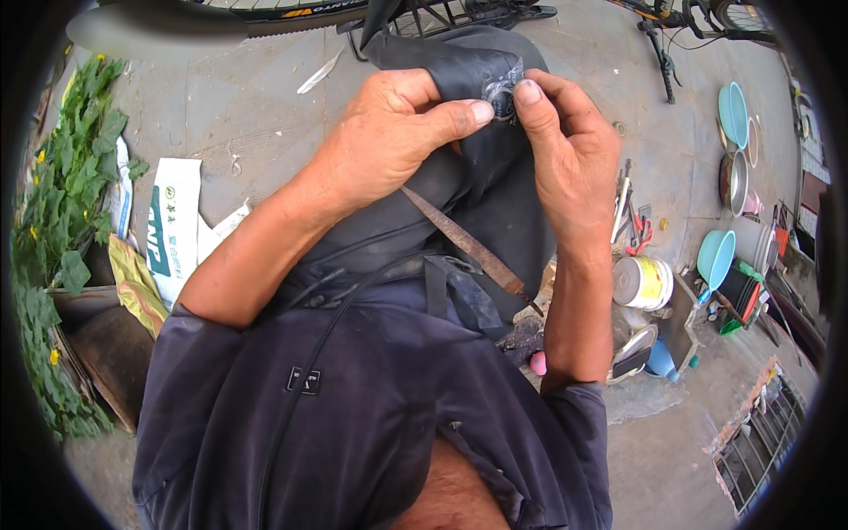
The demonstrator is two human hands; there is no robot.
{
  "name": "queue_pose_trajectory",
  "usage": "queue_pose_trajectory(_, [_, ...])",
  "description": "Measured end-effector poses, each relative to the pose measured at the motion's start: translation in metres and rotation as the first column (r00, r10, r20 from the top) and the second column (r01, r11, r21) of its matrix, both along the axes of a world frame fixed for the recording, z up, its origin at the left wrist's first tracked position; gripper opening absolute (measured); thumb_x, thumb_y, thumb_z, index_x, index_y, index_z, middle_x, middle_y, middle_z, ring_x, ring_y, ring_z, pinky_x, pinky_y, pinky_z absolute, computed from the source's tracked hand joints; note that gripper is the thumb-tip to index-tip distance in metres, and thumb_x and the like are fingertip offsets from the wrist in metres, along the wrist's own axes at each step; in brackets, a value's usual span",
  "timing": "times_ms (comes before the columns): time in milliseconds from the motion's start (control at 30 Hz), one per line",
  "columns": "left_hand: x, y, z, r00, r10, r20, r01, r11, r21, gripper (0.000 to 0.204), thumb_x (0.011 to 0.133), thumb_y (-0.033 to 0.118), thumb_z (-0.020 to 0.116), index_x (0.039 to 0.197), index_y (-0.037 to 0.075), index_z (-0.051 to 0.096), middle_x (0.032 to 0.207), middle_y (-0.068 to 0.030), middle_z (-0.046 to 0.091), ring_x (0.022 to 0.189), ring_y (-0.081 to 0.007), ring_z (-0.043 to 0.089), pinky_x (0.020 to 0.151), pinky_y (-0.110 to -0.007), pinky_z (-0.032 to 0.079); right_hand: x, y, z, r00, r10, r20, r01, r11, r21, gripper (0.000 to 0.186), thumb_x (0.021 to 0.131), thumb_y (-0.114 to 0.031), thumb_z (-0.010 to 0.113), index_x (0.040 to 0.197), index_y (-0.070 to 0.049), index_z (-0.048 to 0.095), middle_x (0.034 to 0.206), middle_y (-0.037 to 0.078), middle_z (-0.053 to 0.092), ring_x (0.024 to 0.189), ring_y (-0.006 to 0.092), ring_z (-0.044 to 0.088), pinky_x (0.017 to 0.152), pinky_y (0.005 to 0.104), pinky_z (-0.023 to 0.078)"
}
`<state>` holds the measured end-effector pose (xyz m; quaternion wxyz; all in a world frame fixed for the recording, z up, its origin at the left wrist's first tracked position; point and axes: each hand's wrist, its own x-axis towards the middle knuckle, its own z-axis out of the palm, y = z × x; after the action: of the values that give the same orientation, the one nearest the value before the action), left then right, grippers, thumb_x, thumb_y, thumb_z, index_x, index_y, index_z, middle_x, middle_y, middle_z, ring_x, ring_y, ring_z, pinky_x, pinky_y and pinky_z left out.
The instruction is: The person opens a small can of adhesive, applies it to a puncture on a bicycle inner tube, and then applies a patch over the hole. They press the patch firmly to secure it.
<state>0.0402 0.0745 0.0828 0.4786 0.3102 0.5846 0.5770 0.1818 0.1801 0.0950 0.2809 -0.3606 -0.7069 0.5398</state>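
My left hand (pixel 389 132) grips a flat black rubber inner tube (pixel 455 75), its thumb lying along the rubber. A small dark round patch (pixel 502 104) with crinkled clear film around it sits on the tube, between my two thumbs. My right hand (pixel 572 146) is closed at the patch's right edge, thumb against the bent fingers, pinching the film there. The fingertips behind the tube are hidden. Across my dark trousers lies a rusty flat file (pixel 468 243), below the tube and touched by neither hand.
A bicycle wheel (pixel 291 19) runs along the top edge, with another bicycle (pixel 662 53) at upper right. On the right are a white tub (pixel 640 283), red-handled pliers (pixel 643 231), blue basins (pixel 716 258) and a floor grate (pixel 760 442). Leafy plants (pixel 75 185) and a white sack (pixel 175 225) line the left.
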Motion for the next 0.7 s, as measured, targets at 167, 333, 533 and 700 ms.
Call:
queue_pose_trajectory(167, [-0.002,-0.002,-0.005,0.997,0.046,0.067,-0.043,0.999,-0.033,0.035,0.095,0.035,0.067,0.082,0.003,0.068,0.065,0.0019,0.058,0.056,-0.0031,0.048,0.049,-0.021,0.036,-0.002,0.001,-0.008,0.996,0.085,-0.035,-0.091,0.973,-0.21,0.027,0.096,-0.025,0.068,0.093,0.002,0.069,0.075,-0.004,0.061,0.069,0.0027,0.049,0.06,0.02,0.04])
queue_pose_trajectory(333, [-0.002,0.007,-0.001,0.947,0.141,0.288,-0.1,0.983,-0.153,0.05,0.095,0.045,0.065,0.063,0.007,0.057,0.057,0.0019,0.051,0.05,-0.0029,0.039,0.045,-0.022,0.031,-0.006,0.0,-0.003,0.983,0.091,-0.157,-0.143,0.922,-0.36,0.026,0.096,-0.024,0.068,0.091,0.001,0.069,0.076,-0.005,0.062,0.07,0.0016,0.05,0.06,0.0192,0.04])
queue_pose_trajectory(533, [-0.002,0.011,0.007,0.992,0.046,-0.116,-0.024,0.981,0.19,0.045,0.103,0.037,0.053,0.113,-0.005,0.068,0.103,-0.0086,0.07,0.096,-0.0132,0.065,0.088,-0.027,0.051,-0.002,0.004,0.006,0.943,0.272,-0.194,-0.334,0.787,-0.519,0.027,0.095,-0.026,0.069,0.1,0.001,0.071,0.087,-0.003,0.067,0.079,0.0031,0.057,0.07,0.0196,0.048])
queue_pose_trajectory(700, [-0.006,0.024,-0.005,0.948,0.087,0.306,-0.105,0.993,0.045,0.047,0.102,0.037,0.054,0.11,-0.007,0.068,0.103,-0.0139,0.071,0.094,-0.0176,0.069,0.088,-0.03,0.054,-0.012,-0.001,0.001,0.963,0.17,-0.208,-0.257,0.809,-0.528,0.026,0.096,-0.025,0.067,0.097,0.001,0.071,0.086,-0.003,0.066,0.078,0.0032,0.056,0.068,0.02,0.047])
